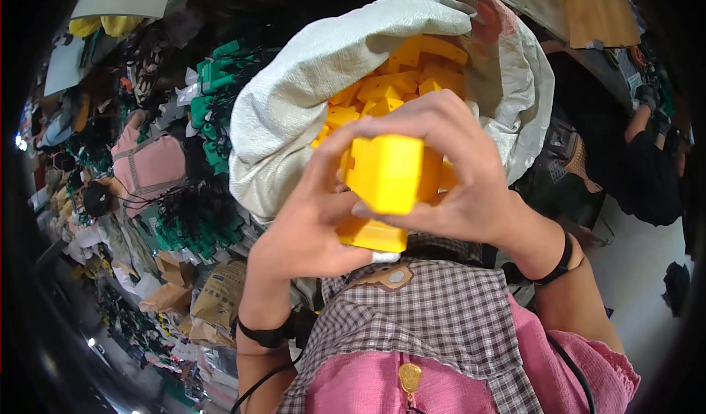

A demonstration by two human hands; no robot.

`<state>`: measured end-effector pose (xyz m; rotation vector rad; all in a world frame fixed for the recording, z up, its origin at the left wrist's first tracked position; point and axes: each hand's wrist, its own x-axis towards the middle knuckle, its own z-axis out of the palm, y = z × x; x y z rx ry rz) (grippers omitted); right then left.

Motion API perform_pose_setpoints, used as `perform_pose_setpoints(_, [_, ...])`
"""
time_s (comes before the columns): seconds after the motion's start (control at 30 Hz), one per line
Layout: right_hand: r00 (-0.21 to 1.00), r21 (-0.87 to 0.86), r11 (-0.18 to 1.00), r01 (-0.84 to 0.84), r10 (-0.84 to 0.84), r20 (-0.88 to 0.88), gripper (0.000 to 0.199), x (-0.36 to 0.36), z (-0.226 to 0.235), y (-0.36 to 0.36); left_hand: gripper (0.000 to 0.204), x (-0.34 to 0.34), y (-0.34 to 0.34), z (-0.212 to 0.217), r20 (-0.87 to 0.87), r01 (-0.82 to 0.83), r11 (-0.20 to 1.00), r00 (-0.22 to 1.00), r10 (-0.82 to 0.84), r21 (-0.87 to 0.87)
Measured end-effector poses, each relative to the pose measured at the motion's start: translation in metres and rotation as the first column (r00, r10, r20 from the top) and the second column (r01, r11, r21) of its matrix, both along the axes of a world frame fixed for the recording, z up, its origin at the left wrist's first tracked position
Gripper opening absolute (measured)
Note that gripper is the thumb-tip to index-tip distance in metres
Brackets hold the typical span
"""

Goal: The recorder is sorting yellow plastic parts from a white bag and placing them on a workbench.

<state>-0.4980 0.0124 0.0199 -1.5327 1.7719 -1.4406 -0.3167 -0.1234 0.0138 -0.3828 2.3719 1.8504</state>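
Observation:
Close in front of me, both hands are raised around yellow plastic parts. My right hand (474, 171) curves over from the right, its fingers and thumb closed on a bright yellow block-shaped plastic part (393, 175). On the other side, my left hand (301, 226) is closed around a yellow plastic part (373, 235) just below that block. Whether the two parts are joined I cannot tell; fingers hide some of their edges. Behind my hands, a white woven sack (294, 94) with a rolled rim holds many similar yellow parts (390, 87).
Bunches of green parts with black cords (213, 109) hang or lie to the left. Further left is a person in a pink top (151, 168); another in dark clothes (625, 149) is at the right. A brown paper sack (219, 296) stands at the lower left.

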Motion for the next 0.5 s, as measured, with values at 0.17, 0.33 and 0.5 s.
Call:
perform_pose_setpoints(0.17, [0.995, 0.024, 0.998, -0.058, 0.06, -0.082, 0.063, 0.001, 0.008, -0.005, 0.06, 0.0, 0.011, -0.004, 0.172, -0.133, 0.95, 0.981, 0.086, 0.282])
perform_pose_setpoints(0.33, [0.991, 0.035, 0.995, -0.095, 0.098, -0.093, 0.066, 0.005, 0.01, -0.009, 0.062, 0.01, 0.015, -0.005, 0.221, -0.18, 0.936, 0.969, 0.115, 0.303])
perform_pose_setpoints(0.5, [0.961, 0.151, 0.961, -0.23, 0.2, 0.19, 0.06, -0.016, 0.002, -0.016, 0.06, 0.055, -0.011, 0.027, 0.009, 0.036, 0.95, 0.999, -0.034, -0.311])
